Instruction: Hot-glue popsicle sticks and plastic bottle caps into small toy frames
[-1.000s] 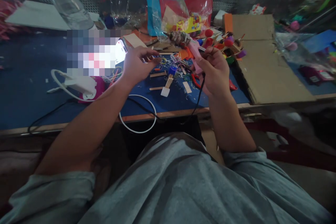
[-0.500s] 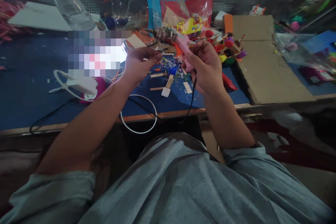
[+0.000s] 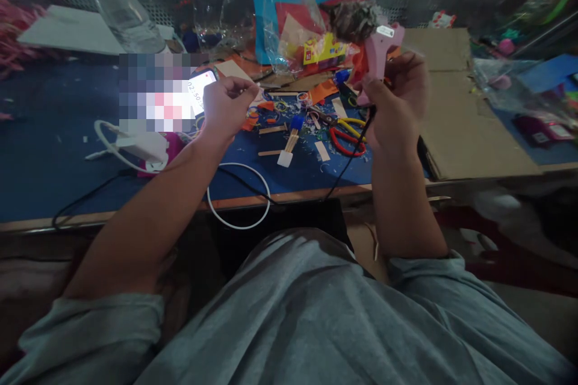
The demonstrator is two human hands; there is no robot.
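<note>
Blue tabletop (image 3: 49, 150) is spanning the upper frame; brown cardboard (image 3: 474, 120) is lying upper right. At centre-left, the left hand (image 3: 226, 106) is curling narrowly, contents unclear; the right hand (image 3: 400, 109) is holding a pink glue gun (image 3: 376, 55), right of centre.

I'm seeing passing room between my left hand (image 3: 230, 105) and right hand (image 3: 400, 108), over the stick bundle (image 3: 293, 137); pink glue gun (image 3: 376, 55) is obstructing high right, black cord (image 3: 345, 167) (slanting down-left) obstructing below.

creased grey-blue shirt (image 3: 298, 313), loose sleeves (image 3: 103, 325)
</note>
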